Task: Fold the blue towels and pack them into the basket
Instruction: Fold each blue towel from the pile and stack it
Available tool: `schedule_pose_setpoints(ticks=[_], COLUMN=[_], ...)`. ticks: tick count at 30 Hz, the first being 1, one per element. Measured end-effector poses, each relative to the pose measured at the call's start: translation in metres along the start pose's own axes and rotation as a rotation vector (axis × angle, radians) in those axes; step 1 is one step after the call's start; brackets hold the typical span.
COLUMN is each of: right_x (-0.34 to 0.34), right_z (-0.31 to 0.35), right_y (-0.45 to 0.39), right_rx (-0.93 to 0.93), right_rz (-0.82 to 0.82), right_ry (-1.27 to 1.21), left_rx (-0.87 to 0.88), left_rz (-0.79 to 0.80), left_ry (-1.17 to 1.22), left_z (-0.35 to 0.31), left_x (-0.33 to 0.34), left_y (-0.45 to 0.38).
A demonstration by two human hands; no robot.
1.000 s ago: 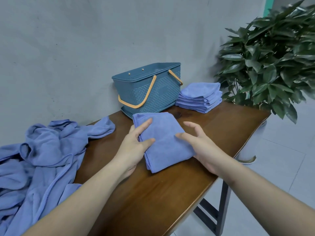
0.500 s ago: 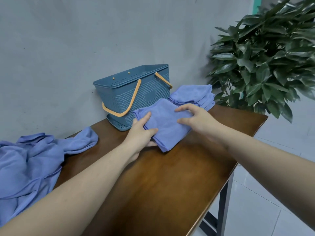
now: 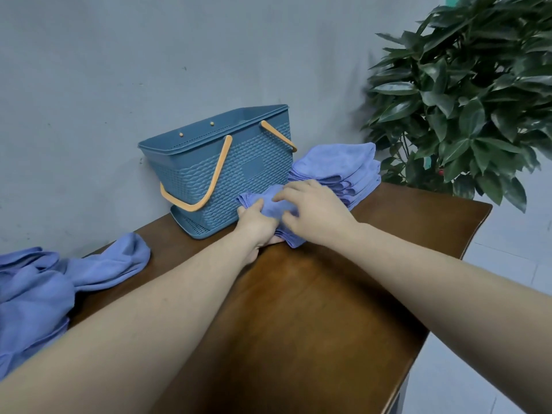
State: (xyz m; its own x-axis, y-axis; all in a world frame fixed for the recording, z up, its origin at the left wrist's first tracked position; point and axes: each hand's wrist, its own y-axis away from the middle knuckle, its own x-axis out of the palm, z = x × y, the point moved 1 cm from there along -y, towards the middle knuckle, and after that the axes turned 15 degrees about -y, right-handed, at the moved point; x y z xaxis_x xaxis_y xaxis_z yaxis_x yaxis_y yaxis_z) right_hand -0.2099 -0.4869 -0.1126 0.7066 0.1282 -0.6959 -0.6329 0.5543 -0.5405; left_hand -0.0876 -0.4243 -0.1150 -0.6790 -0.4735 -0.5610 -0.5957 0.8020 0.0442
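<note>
A folded blue towel [image 3: 273,204] is held just in front of the basket, near the table's far end. My left hand [image 3: 257,224] grips its left edge, thumb on top and fingers underneath. My right hand [image 3: 313,212] holds its right side, fingers curled over the top, covering much of the cloth. The blue basket [image 3: 221,168] with orange handles stands against the wall. A stack of folded blue towels [image 3: 340,168] lies to the basket's right, just beyond my right hand.
A heap of unfolded blue towels [image 3: 50,288] lies on the table's left end. The brown wooden table [image 3: 298,318] has its right edge close by. A leafy potted plant [image 3: 466,94] stands beyond the right end.
Both hands have lifted the folded towel from the middle of the table and carried it away from me, up to the basket and the stack.
</note>
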Motion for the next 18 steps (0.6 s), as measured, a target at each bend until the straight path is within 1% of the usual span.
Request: schedule_pose_setpoints(ticks=[2,3,4,5,7,8,9,10,13,15,18], right_x=[0.007,0.009,0.009,0.009,0.008,0.008,0.009,0.009,0.011,0.011,0.006], right_z=[-0.009,-0.014,-0.018,-0.020,-0.020,-0.018,-0.017,-0.016,-0.013,-0.008,0.004], right_y=[0.005,0.008,0.010,0.012,0.013,0.014,0.014,0.015,0.019,0.022,0.030], right_rx=[0.080,0.121,0.144,0.148,0.148,0.153,0.157,0.155,0.148,0.131,0.062], right_rz=[0.116,0.154,0.170,0.172,0.183,0.201,0.216,0.221,0.218,0.212,0.222], right_ry=[-0.001,0.012,0.025,0.031,0.032,0.034,0.040,0.047,0.063,0.067,0.009], left_rx=[-0.018,-0.012,0.020,0.074,0.214,0.280,0.325,0.338,0.303,0.307,0.308], left_rz=[0.003,-0.013,-0.053,-0.104,-0.213,-0.246,-0.246,-0.216,-0.104,-0.085,-0.037], left_ry=[-0.033,-0.113,-0.264,-0.467,-0.848,-0.971,-1.055,-1.102,-1.128,-1.159,-1.116], left_z=[0.002,0.004,0.006,0.009,0.015,0.019,0.021,0.023,0.029,0.030,0.035], left_x=[-0.004,-0.008,-0.013,-0.019,-0.030,-0.033,-0.035,-0.035,-0.031,-0.029,-0.033], left_y=[-0.004,-0.006,-0.007,-0.010,-0.011,-0.010,-0.009,-0.010,-0.011,-0.012,-0.008])
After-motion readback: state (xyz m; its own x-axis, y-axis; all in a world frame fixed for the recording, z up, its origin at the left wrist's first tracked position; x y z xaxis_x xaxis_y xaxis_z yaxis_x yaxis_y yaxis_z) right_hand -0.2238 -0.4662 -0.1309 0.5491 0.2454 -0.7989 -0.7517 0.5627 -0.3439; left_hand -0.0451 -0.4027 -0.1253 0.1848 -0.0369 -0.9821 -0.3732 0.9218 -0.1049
